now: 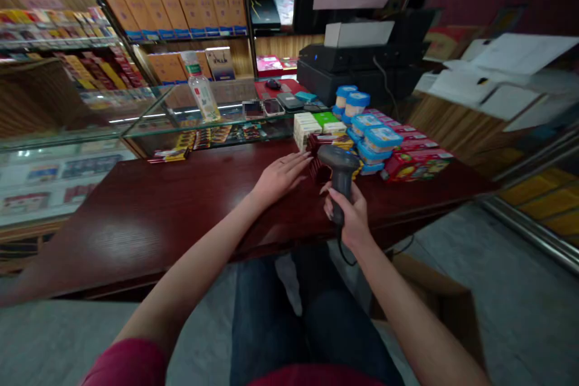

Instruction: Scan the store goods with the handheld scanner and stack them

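Note:
My right hand (350,214) is closed round the handle of a dark grey barcode scanner (338,163), held upright over the dark red wooden counter (149,211). The scanner's head points at a small dark red box (319,160) on the counter. My left hand (283,174) lies flat on the counter with fingers stretched out, its fingertips touching that box. Just beyond are stacked goods: cream-coloured boxes (306,128), blue-lidded tubs (382,139) and red packets (416,163).
A glass display case (149,114) runs along the counter's far side with a plastic bottle (202,91) and phones (273,107) on top. A black printer (357,60) stands behind the goods. Shelves of boxes fill the back wall. A cardboard box (446,307) sits on the floor at right.

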Available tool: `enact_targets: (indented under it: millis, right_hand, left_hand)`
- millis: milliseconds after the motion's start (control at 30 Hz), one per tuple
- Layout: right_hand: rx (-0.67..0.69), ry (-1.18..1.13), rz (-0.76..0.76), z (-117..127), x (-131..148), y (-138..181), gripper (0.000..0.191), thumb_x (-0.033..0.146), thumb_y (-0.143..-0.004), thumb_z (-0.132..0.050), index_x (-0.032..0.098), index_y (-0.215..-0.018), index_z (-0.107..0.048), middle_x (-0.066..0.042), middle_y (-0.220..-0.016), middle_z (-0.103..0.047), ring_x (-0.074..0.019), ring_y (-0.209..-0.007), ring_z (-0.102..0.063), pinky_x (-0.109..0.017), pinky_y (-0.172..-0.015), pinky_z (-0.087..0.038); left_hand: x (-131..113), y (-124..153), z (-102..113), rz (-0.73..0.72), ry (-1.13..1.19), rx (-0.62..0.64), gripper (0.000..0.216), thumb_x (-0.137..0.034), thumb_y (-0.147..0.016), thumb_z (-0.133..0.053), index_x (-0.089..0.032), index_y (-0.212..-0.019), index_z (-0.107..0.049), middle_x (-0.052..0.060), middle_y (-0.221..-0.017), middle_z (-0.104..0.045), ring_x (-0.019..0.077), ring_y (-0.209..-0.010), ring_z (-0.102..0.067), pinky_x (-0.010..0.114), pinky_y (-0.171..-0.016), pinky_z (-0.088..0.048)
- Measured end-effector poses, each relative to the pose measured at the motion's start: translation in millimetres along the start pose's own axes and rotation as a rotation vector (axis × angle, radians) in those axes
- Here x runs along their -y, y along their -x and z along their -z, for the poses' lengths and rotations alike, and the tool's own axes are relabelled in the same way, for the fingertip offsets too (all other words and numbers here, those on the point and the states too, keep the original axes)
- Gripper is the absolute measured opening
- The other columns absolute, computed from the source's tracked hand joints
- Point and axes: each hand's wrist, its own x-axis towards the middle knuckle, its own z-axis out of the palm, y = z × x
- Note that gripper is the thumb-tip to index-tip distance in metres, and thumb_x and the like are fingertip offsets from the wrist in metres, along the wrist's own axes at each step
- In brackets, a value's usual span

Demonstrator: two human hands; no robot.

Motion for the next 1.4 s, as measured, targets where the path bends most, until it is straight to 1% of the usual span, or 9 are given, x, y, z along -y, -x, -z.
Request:
enact_targets:
  millis: [100, 200, 400, 567, 667, 767, 867, 1000, 1400]
  right_hand:
    - [-0.102, 0.011, 0.052, 30.1, 13.2, 10.1, 0.031, 0.033, -0.071, -0.086, 0.024, -0.092, -0.064, 0.002, -0.083, -0.07, -0.0058, -0.047, -0.047, -0.021, -0.041, -0.04]
    - [-0.143, 0.021, 0.075, 50.8, 22.3, 17.6, 0.031, 0.032, -0.071, -0.086, 0.023, -0.092, -0.065, 0.002, -0.084, -0.07, -0.0053, -0.047, -0.047, -0.02, -0.041, -0.039]
    - [-0.054, 0.037, 0.018, 53.8, 21.3, 24.9, 0.031, 0.034, -0.074, -0.085, 0.024, -0.096, -0.067, 0.0, -0.092, -0.072, -0.0057, -0.048, -0.048, -0.021, -0.041, -0.039]
    - [0.257, 0.096, -0.14, 16.2, -5.2, 10.4, 0.031, 0.039, -0.08, -0.083, 0.021, -0.1, -0.068, -0.003, -0.093, -0.074, -0.0063, -0.048, -0.049, -0.022, -0.042, -0.04]
    - [0.404, 0.137, -0.189, -24.1, -26.3, -13.4, 0.036, 0.04, -0.079, -0.085, 0.019, -0.103, -0.068, -0.006, -0.103, -0.077, -0.0058, -0.05, -0.05, -0.021, -0.043, -0.042]
    - [0.526, 0.076, -0.267, -73.0, -48.0, -41.8, 0.041, 0.042, -0.076, -0.087, 0.019, -0.103, -0.067, -0.007, -0.104, -0.078, -0.0061, -0.05, -0.053, -0.02, -0.044, -0.043]
    - [0.646, 0.005, -0.366, -119.9, -70.8, -64.4, 0.044, 0.049, -0.076, -0.085, 0.019, -0.101, -0.065, -0.005, -0.095, -0.078, -0.0073, -0.046, -0.054, -0.02, -0.04, -0.042]
    - [0.689, -0.012, -0.372, -158.4, -95.5, -75.4, 0.045, 0.055, -0.076, -0.084, 0.019, -0.094, -0.065, -0.002, -0.086, -0.076, -0.0075, -0.042, -0.052, -0.021, -0.036, -0.04]
    - [0.75, 0.172, -0.265, -160.0, -104.8, -71.7, 0.038, 0.055, -0.085, -0.078, 0.02, -0.095, -0.068, 0.005, -0.053, -0.058, -0.0093, -0.039, -0.046, -0.022, -0.037, -0.038]
  left_hand:
    - [-35.4, -48.2, -31.4, 0.002, 0.006, 0.031, 0.048, -0.027, -0.104, -0.056, -0.015, -0.15, -0.055, 0.014, -0.155, -0.056, 0.0235, -0.149, -0.05, 0.043, -0.125, -0.041]
    - [-51.9, -69.0, -42.8, 0.107, -0.018, 0.109, 0.042, -0.016, -0.102, -0.055, -0.014, -0.143, -0.061, 0.014, -0.149, -0.062, 0.0244, -0.141, -0.058, 0.042, -0.122, -0.045]
    - [-35.3, -26.2, -16.8, 0.219, 0.136, 0.074, 0.049, -0.007, -0.097, -0.055, -0.019, -0.143, -0.063, 0.008, -0.147, -0.064, 0.0214, -0.138, -0.061, 0.035, -0.119, -0.047]
    - [27.7, 47.2, 22.7, 0.782, 0.293, -0.266, 0.033, -0.018, -0.097, -0.062, -0.02, -0.126, -0.076, 0.009, -0.124, -0.078, 0.0256, -0.115, -0.075, 0.037, -0.105, -0.057]
    - [71.4, 88.5, 52.7, 1.122, 0.477, -0.446, 0.029, -0.022, -0.089, -0.073, -0.016, -0.117, -0.079, 0.01, -0.114, -0.081, 0.0275, -0.107, -0.077, 0.044, -0.103, -0.059]
    - [100.2, 122.5, 79.7, 1.321, 0.721, -0.604, 0.036, -0.026, -0.084, -0.081, -0.012, -0.117, -0.077, 0.012, -0.111, -0.081, 0.0228, -0.097, -0.078, 0.04, -0.096, -0.062]
    - [113.8, 142.3, 93.6, 1.376, 0.808, -0.739, 0.04, -0.026, -0.081, -0.084, -0.012, -0.119, -0.077, 0.012, -0.113, -0.08, 0.018, -0.093, -0.078, 0.033, -0.09, -0.063]
    - [121.9, 148.8, 93.0, 1.412, 0.775, -0.749, 0.042, -0.028, -0.08, -0.086, -0.014, -0.119, -0.078, 0.01, -0.11, -0.081, 0.0189, -0.094, -0.078, 0.03, -0.086, -0.063]
    - [121.8, 148.6, 87.6, 1.417, 0.775, -0.739, 0.039, -0.024, -0.079, -0.084, -0.014, -0.117, -0.079, 0.011, -0.111, -0.081, 0.0254, -0.1, -0.078, 0.036, -0.088, -0.063]
